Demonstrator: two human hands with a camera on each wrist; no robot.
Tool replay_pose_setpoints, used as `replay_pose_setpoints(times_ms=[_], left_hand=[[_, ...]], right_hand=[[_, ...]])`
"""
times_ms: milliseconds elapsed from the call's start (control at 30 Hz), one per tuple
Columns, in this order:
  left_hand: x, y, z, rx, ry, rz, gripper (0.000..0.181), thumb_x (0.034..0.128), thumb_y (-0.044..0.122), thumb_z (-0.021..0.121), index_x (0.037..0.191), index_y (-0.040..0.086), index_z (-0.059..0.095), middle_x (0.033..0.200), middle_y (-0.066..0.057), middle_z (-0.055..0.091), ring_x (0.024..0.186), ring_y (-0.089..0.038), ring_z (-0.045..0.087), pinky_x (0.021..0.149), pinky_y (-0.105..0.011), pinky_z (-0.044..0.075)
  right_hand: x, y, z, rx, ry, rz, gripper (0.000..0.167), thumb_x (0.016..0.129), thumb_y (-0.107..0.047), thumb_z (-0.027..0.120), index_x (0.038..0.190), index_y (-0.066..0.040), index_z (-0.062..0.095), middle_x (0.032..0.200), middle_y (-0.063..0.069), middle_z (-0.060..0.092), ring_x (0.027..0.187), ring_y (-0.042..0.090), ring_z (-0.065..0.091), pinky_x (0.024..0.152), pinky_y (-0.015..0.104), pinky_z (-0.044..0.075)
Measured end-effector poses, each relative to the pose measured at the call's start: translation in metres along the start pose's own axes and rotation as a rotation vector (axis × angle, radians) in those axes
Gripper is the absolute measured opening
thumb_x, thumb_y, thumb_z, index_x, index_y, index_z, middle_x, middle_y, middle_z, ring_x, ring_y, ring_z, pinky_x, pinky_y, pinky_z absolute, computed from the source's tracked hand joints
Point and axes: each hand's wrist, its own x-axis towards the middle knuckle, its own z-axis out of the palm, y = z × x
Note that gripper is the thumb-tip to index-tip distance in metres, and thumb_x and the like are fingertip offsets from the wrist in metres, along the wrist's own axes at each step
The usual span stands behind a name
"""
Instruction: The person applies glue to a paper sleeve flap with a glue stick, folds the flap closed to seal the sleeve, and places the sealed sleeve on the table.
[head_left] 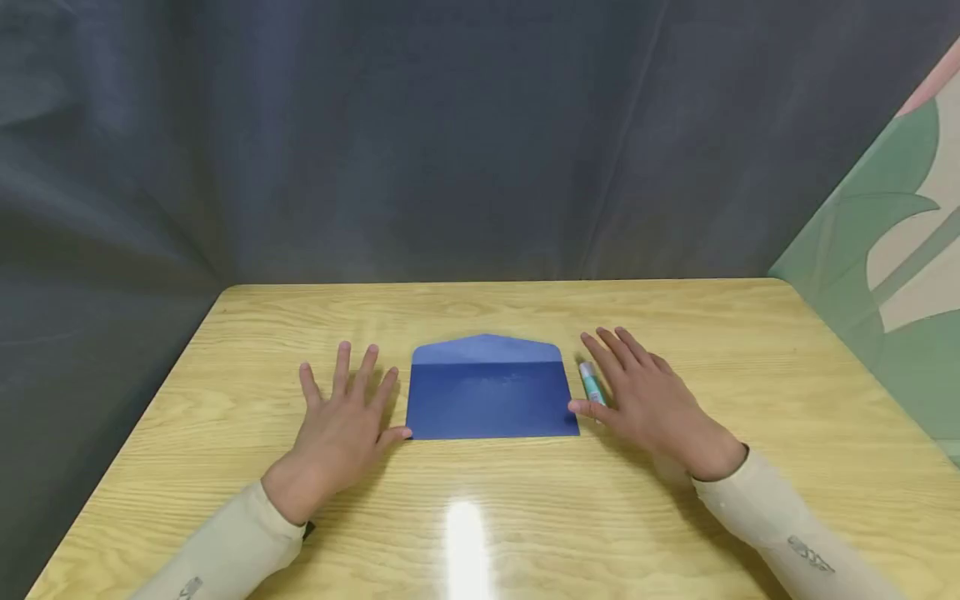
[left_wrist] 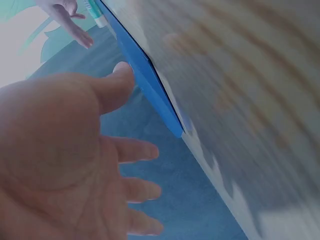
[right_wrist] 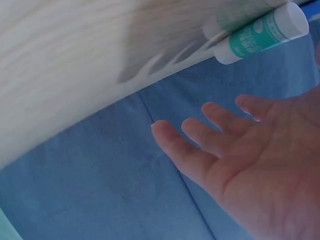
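A dark blue envelope (head_left: 491, 400) lies on the table, its lighter blue flap (head_left: 483, 348) unfolded toward the back. To its left is my left hand (head_left: 341, 429), fingers spread and palm down, the thumb tip at the envelope's near left corner. My right hand (head_left: 648, 400) hovers on the other side with fingers extended, its thumb beside the envelope's right edge. Between envelope and right hand lies a glue stick (head_left: 591, 382), teal with white ends, partly covered by that hand in the head view. In the right wrist view the glue stick (right_wrist: 260, 37) is apart from the fingers.
The wooden table (head_left: 300, 317) has rounded far corners and a bright light reflection near its front. A dark curtain (head_left: 465, 150) hangs behind and to the left. At the right stands a green, white and pink patterned surface (head_left: 900, 250).
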Motion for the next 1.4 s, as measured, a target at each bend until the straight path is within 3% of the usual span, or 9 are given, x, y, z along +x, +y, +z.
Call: replay_pose_setpoints(times_ms=[133, 333, 500, 667, 933, 1400], left_hand=[[-0.0004, 0.0012, 0.0002, 0.021, -0.013, 0.002, 0.076, 0.0950, 0.059, 0.054, 0.154, 0.014, 0.039, 0.164, -0.022, 0.019, 0.150, -0.053, 0.010, 0.106, -0.084, 0.009], [-0.0012, 0.0036, -0.0029, 0.074, -0.104, 0.008, 0.074, 0.0957, 0.060, 0.051, 0.155, 0.019, 0.036, 0.161, -0.021, 0.029, 0.143, -0.058, 0.025, 0.102, -0.083, 0.023], [-0.0027, 0.0056, -0.0051, 0.037, -0.167, 0.013, 0.075, 0.0943, 0.061, 0.051, 0.155, 0.019, 0.037, 0.161, -0.021, 0.030, 0.142, -0.059, 0.028, 0.093, -0.081, 0.036], [-0.0058, 0.0050, -0.0054, 0.008, -0.201, 0.026, 0.073, 0.0949, 0.059, 0.052, 0.154, 0.019, 0.038, 0.159, -0.021, 0.033, 0.138, -0.060, 0.033, 0.087, -0.080, 0.041], [-0.0062, 0.0060, -0.0071, -0.030, -0.231, 0.027, 0.072, 0.0963, 0.056, 0.052, 0.155, 0.018, 0.037, 0.159, -0.022, 0.033, 0.133, -0.062, 0.038, 0.086, -0.078, 0.043], [-0.0070, 0.0061, -0.0045, -0.017, -0.230, 0.047, 0.072, 0.0970, 0.056, 0.051, 0.155, 0.016, 0.036, 0.158, -0.023, 0.034, 0.130, -0.062, 0.042, 0.081, -0.071, 0.050]], right_hand=[[0.0018, 0.0008, -0.0031, 0.025, 0.013, -0.004, 0.094, 0.092, -0.071, 0.049, 0.160, -0.015, 0.020, 0.160, 0.016, 0.032, 0.148, 0.040, 0.029, 0.103, 0.066, 0.041], [0.0012, 0.0003, -0.0028, 0.000, 0.020, 0.020, 0.093, 0.090, -0.072, 0.051, 0.154, -0.006, 0.032, 0.142, 0.021, 0.053, 0.131, 0.042, 0.050, 0.097, 0.061, 0.046], [0.0018, -0.0007, -0.0024, -0.032, 0.008, 0.062, 0.087, 0.090, -0.072, 0.052, 0.141, 0.000, 0.050, 0.129, 0.021, 0.063, 0.118, 0.041, 0.060, 0.094, 0.057, 0.049], [0.0006, -0.0009, 0.0023, -0.080, 0.042, 0.049, 0.074, 0.088, -0.066, 0.061, 0.122, 0.000, 0.062, 0.113, 0.017, 0.068, 0.103, 0.035, 0.064, 0.083, 0.051, 0.053], [-0.0009, 0.0003, 0.0013, -0.110, 0.093, 0.021, 0.043, 0.088, -0.048, 0.071, 0.089, -0.006, 0.061, 0.077, 0.003, 0.057, 0.067, 0.018, 0.052, 0.057, 0.034, 0.045], [-0.0026, 0.0010, -0.0022, -0.062, 0.019, 0.076, 0.033, 0.092, -0.040, 0.068, 0.079, -0.012, 0.055, 0.061, -0.003, 0.048, 0.050, 0.012, 0.040, 0.043, 0.027, 0.031]])
